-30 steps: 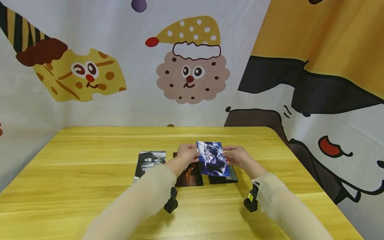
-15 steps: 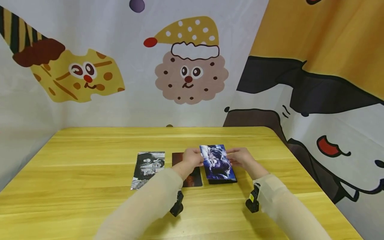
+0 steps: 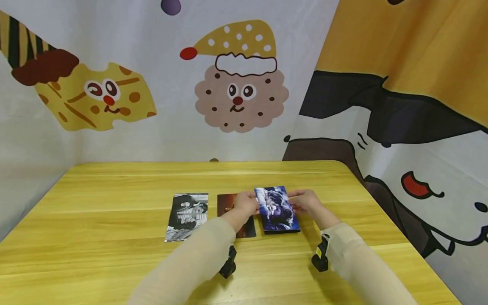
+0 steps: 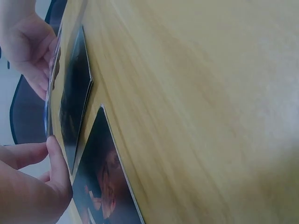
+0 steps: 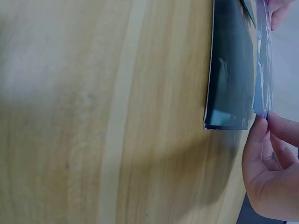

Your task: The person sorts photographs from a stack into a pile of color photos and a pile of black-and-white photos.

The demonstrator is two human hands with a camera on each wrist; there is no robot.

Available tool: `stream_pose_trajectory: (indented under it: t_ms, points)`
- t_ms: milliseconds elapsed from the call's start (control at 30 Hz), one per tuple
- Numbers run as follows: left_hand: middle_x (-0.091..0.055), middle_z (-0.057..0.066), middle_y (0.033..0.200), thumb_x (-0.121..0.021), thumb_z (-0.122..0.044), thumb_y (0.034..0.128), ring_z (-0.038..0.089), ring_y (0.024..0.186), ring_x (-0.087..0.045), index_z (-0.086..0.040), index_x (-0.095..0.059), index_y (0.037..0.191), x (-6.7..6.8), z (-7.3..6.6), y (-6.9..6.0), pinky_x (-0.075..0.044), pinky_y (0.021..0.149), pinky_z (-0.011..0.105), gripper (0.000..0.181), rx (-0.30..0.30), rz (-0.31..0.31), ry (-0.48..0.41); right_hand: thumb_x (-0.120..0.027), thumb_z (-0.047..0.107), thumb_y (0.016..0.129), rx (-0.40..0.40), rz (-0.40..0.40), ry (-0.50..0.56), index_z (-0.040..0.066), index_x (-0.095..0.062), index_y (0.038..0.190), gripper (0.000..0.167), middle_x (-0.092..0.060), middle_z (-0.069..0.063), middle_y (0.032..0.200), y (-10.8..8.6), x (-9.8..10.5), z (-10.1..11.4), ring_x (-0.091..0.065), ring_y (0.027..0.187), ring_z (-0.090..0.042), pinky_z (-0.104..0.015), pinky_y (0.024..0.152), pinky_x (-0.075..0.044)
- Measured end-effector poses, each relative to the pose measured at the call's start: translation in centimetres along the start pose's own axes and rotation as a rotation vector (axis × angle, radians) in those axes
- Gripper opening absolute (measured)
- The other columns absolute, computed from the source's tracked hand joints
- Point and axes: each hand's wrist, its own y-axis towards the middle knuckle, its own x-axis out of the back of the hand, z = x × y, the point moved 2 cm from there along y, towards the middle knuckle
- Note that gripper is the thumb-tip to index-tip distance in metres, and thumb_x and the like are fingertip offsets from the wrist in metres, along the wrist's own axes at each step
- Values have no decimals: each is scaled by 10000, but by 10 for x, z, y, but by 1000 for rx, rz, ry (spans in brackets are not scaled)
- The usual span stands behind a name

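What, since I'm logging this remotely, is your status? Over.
Left hand, right hand: both pinching blue picture. Blue picture raised above dark picture. Nothing visible between them.

The picture card (image 3: pixel 277 209) looks glossy, the table (image 3: pixel 106 258) smooth wood.

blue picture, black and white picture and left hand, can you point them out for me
Blue picture (image 3: pixel 277 209): head view, middle of its printed face.
Black and white picture (image 3: pixel 187 215): head view, middle of its printed face.
Left hand (image 3: pixel 245 206): head view, back of the hand.
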Motion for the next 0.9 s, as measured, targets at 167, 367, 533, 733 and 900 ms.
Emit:
stream_pose_trajectory:
  t_ms: [167,367,533,733,900]
  points:
    - [-502,221,1342,-519,64,849,255,926,-635,47,-499,1316,-2,0,-3,-581,650,275,467,-4,28,38,-593,-27,860,-5,-7,0,-98,-540,1228,379,-577,17,659,0,1,-3,-542,589,-83,-213,555,-523]
    - [-576,189,1258,-529,-49,895,203,731,-616,20,-539,1290,6,-7,-7,-556,646,311,402,-29,17,102,-577,3,866,20,-46,-27,-106,-536,1229,382,-602,-13,730,1,2,-4,-537,608,-86,-238,588,-537]
    - [-590,211,1205,-521,-45,897,292,927,-636,21,-542,1280,19,-10,-9,-587,756,351,390,-16,31,10,-602,76,867,25,-69,-57,-74,-561,1224,390,-632,-24,813,0,-1,2,-564,666,-91,-252,636,-551]
    - [-578,238,1230,-496,-56,916,348,1085,-595,30,-520,1296,40,-11,-11,-590,738,302,390,-14,41,-22,-598,77,878,43,-2,-35,-91,-539,1242,405,-643,-66,874,-4,-13,12,-582,681,-99,-299,707,-586]
    - [-586,236,1189,-479,-64,920,285,893,-630,37,-525,1288,58,-10,-9,-586,681,286,384,-19,14,-9,-585,92,885,63,49,-26,-78,-533,1261,416,-660,-103,930,-7,-27,20,-591,698,-102,-298,706,-585]
